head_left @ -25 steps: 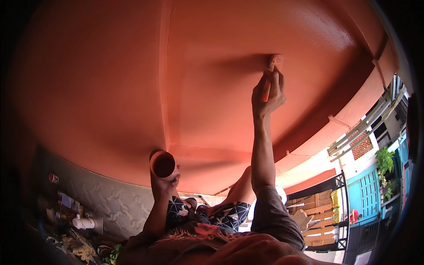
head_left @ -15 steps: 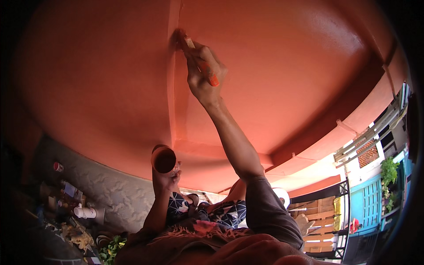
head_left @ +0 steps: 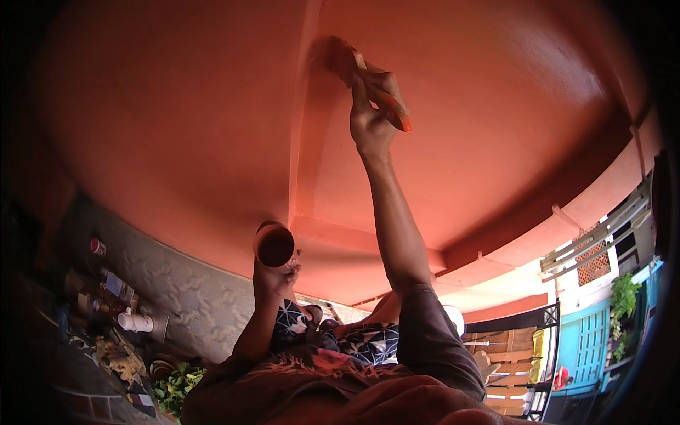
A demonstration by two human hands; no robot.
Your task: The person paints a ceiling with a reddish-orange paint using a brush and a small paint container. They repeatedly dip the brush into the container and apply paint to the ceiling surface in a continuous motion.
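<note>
My right hand (head_left: 375, 113) reaches up and grips a paintbrush (head_left: 399, 119) by its paint-smeared handle. The brush's dark head lies against the orange-red wall (head_left: 453, 156), just right of a vertical corner edge. Lower down, my left hand (head_left: 278, 282) is wrapped round a paint cup (head_left: 274, 246), its round mouth facing me. The inside of the cup is dark, so I cannot tell how much paint it holds. Part of the left fingers is hidden behind the cup.
A ledge (head_left: 333, 230) runs along the wall's lower part. Down left on the grey ground are a white container (head_left: 134, 322), a small red tin (head_left: 98, 246), assorted clutter and a leafy plant (head_left: 177, 389). Wooden boards (head_left: 510, 361) and a turquoise gate (head_left: 584, 340) are at lower right.
My right hand has moved right and slightly up with the paintbrush, away from the corner edge. The cup in my left hand has shifted a little right and up in view.
</note>
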